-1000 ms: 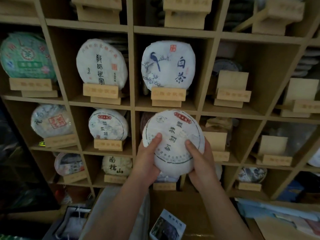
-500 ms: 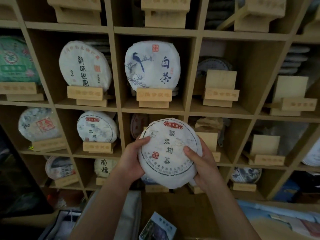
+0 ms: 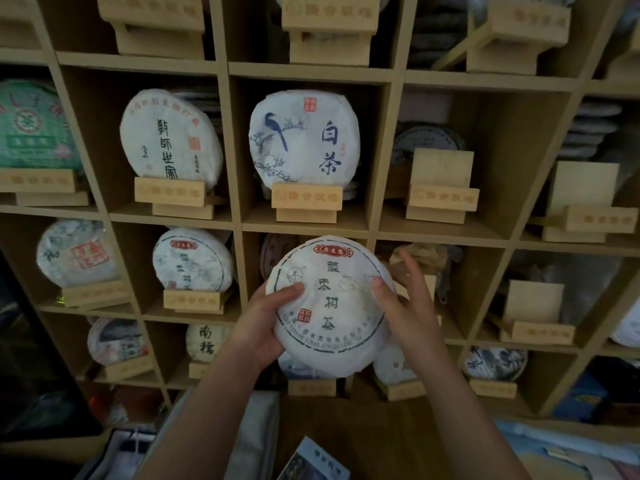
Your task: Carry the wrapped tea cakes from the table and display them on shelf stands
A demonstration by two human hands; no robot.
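A round tea cake in white paper with a red label and dark characters [image 3: 329,303] is held upright in front of the middle cubby of the wooden shelf [image 3: 304,230]. My left hand [image 3: 266,317] grips its left edge, thumb on the face. My right hand [image 3: 403,306] holds the right edge with the thumb on the face and the fingers stretched behind. An empty wooden stand [image 3: 441,188] sits in the cubby up and to the right, and another empty stand [image 3: 535,315] is in the cubby to the right.
Other cubbies hold wrapped cakes on stands: a bird-print cake [image 3: 304,136], a calligraphy cake [image 3: 169,136], a green cake [image 3: 31,126]. Crumpled brown paper [image 3: 419,258] lies behind my right hand. A booklet [image 3: 311,462] and bags lie below.
The cake has turned a little and stayed before the middle cubby. My right fingers have opened out behind its edge. The view has shifted right along the shelf.
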